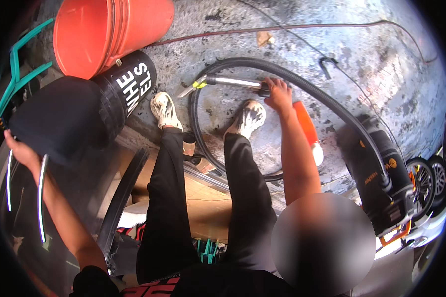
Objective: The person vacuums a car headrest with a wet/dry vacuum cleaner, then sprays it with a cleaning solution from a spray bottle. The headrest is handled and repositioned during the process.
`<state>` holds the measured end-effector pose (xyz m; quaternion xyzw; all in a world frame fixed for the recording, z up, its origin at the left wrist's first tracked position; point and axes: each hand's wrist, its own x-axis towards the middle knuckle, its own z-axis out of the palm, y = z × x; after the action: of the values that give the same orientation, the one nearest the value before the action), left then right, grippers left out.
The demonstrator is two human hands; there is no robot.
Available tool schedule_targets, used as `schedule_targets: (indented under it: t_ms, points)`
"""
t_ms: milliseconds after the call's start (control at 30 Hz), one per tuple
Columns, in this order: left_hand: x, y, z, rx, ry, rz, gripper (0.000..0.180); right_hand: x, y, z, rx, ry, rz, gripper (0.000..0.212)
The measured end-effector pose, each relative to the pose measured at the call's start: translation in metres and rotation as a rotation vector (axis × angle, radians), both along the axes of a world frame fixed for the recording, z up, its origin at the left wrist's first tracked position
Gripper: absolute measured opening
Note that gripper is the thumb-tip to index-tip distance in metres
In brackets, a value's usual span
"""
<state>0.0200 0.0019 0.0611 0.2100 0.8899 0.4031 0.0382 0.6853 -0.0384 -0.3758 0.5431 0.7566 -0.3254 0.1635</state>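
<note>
At the far left my left hand is closed on the lower edge of a black car headrest, beside its two shiny metal posts. Part of those fingers is hidden beneath the headrest. My right hand, near the middle, wraps round the dark grip of a vacuum wand. The wand's metal tube points left, with a clear, yellow-green-trimmed nozzle at its end. A black ribbed hose loops over the floor. An orange bottle with a white end lies beside my right forearm.
An orange bucket lies tipped above a black bucket with white lettering, behind the headrest. At right stands a black vacuum machine near wheels. A thin cable crosses the worn floor. A teal frame stands far left.
</note>
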Motion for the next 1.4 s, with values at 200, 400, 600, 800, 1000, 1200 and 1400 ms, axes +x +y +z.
schedule_targets:
  t_ms: [200, 400, 600, 800, 1000, 1200, 1400]
  points:
    - [-0.002, -0.038, 0.001, 0.227, -0.273, 0.089, 0.055, -0.034, 0.016, -0.034, -0.177, -0.048, 0.167, 0.085]
    - [-0.018, -0.079, -0.023, 0.338, -0.188, 0.128, 0.050, -0.038, -0.021, 0.066, -0.494, 0.172, 0.126, 0.070]
    - [-0.013, -0.069, -0.011, 0.209, 0.054, -0.190, 0.061, -0.096, -0.006, 0.301, -1.257, 0.474, -0.708, 0.061]
    - [0.000, -0.002, 0.027, 0.009, 0.213, -0.636, 0.068, -0.159, -0.004, 0.588, -0.713, 0.468, -0.838, 0.079]
    - [-0.004, 0.032, 0.025, -0.101, 0.187, -0.660, 0.061, -0.209, -0.026, 0.705, -0.211, 0.604, -0.894, 0.074]
    - [-0.010, 0.028, 0.028, -0.074, 0.129, -0.676, 0.069, -0.271, -0.016, 0.705, 0.016, 0.487, -0.593, 0.055]
    - [-0.005, 0.025, 0.019, -0.001, 0.121, -0.685, 0.069, -0.284, -0.006, 0.678, 0.085, 0.462, -0.431, 0.050]
